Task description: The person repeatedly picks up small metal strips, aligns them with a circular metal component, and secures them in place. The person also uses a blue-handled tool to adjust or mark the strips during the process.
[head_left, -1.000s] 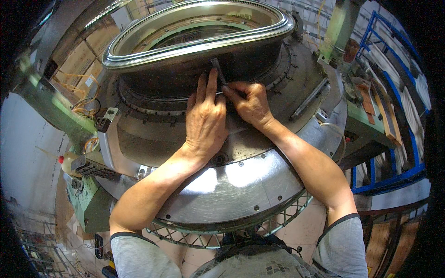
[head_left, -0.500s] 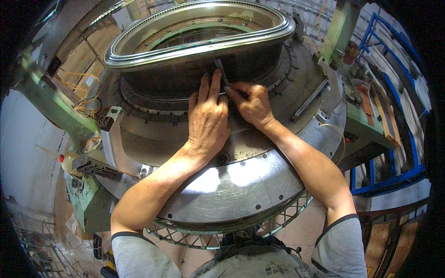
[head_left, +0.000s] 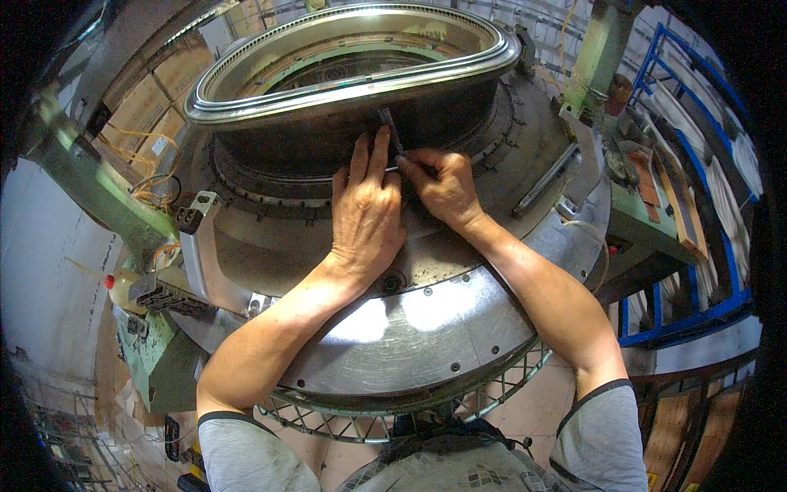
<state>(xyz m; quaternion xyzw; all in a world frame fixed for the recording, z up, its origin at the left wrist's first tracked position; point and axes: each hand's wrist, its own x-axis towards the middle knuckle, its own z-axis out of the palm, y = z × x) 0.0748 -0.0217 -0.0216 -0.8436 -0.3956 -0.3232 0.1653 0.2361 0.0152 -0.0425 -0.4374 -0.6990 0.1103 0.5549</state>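
Note:
A big round knitting-type machine fills the middle, with a dark cylinder wall (head_left: 303,141) under a shiny metal ring (head_left: 328,100). My left hand (head_left: 366,217) reaches to the wall, its index and middle fingers stretched upward and its thumb side toward the right hand. My right hand (head_left: 447,184) is closed in a pinch at the lower end of a thin, dark metal strip (head_left: 391,131). The strip stands slightly tilted against the wall, its upper end beside my left fingertips. What lies under my left palm is hidden.
A broad polished metal rim (head_left: 410,344) curves between my forearms. Green posts (head_left: 586,78) and silver brackets (head_left: 199,254) flank the machine. At the left stands a bottle with a red cap (head_left: 125,287); at the right, a blue rack (head_left: 689,328).
Both hands keep nearly the same place at the cylinder wall. The whole view has shifted very slightly.

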